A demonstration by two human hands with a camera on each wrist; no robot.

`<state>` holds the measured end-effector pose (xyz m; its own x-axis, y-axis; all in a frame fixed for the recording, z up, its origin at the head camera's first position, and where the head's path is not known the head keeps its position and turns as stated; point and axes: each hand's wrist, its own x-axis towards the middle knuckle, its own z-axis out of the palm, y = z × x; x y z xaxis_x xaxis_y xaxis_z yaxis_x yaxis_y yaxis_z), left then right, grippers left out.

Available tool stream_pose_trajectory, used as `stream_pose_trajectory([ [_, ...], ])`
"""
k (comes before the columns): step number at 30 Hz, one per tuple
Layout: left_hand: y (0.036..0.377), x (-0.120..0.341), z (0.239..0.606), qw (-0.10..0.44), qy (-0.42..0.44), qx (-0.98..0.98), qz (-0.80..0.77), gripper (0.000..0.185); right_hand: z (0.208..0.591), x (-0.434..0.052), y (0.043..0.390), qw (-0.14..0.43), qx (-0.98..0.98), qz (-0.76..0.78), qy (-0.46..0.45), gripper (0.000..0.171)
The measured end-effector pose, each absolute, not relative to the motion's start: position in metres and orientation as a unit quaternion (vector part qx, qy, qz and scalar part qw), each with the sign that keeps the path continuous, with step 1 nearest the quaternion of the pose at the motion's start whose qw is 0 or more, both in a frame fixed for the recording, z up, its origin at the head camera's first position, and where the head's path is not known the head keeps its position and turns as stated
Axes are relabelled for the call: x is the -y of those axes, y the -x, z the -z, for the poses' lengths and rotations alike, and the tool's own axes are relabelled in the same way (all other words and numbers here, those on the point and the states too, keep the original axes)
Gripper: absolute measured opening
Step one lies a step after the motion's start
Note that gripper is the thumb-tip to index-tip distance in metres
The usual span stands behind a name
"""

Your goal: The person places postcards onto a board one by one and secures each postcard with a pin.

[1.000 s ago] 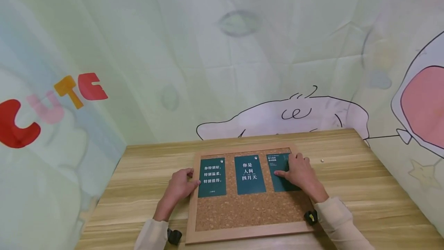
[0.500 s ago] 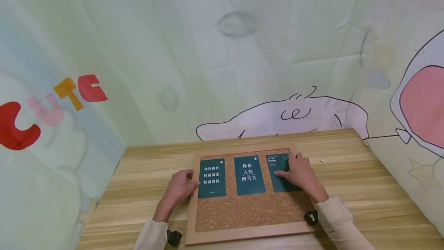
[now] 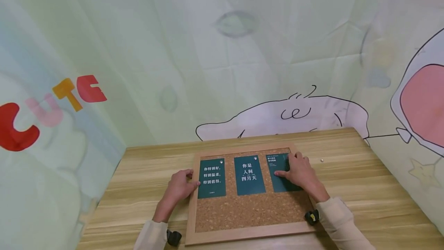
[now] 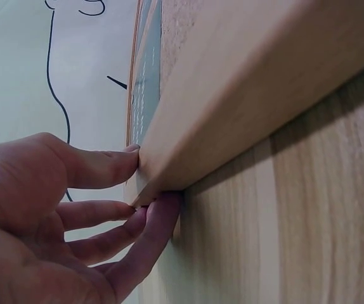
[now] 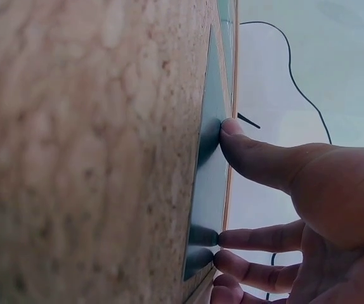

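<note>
A wood-framed corkboard [image 3: 249,213] lies on the table, bearing three dark green cards in a row. Thumb and fingers of my left hand [image 3: 178,185] pinch its left frame edge; the left wrist view shows the thumb on the upper face and the fingers at the side and underside. On the right card [image 3: 278,178], partly hidden, rests my right hand [image 3: 303,172], its thumb and fingertips spread apart and touching the card surface [image 5: 210,180]. Small round pins sit at the upper right of the left card [image 3: 212,188] and the middle card [image 3: 250,187].
A small shiny pin [image 3: 322,160] lies on the wooden table [image 3: 360,188], right of the board. Behind the table hangs a pale printed cloth [image 3: 236,72] with cartoon figures and letters. A dark device [image 3: 174,237] is strapped at the left wrist.
</note>
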<state>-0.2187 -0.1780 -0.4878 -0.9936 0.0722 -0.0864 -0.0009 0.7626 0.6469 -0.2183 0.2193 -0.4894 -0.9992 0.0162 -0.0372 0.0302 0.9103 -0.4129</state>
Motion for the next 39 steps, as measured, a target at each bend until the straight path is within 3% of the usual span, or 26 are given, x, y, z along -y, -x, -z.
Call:
stream_pose_trajectory([
  [9,0.22,0.18,0.487,0.049,-0.021,-0.935,-0.35,0.049,0.489,-0.225,0.224,0.027,-0.975,0.221,-0.002,0.088],
  [20,0.22,0.181,0.488,0.057,-0.016,-0.939,-0.34,0.053,0.492,-0.23,0.222,0.019,-0.97,0.242,0.017,0.072],
  [39,0.225,0.184,0.485,0.068,-0.023,-0.937,-0.343,0.055,0.493,-0.231,0.223,-0.003,-0.968,0.25,0.023,0.071],
])
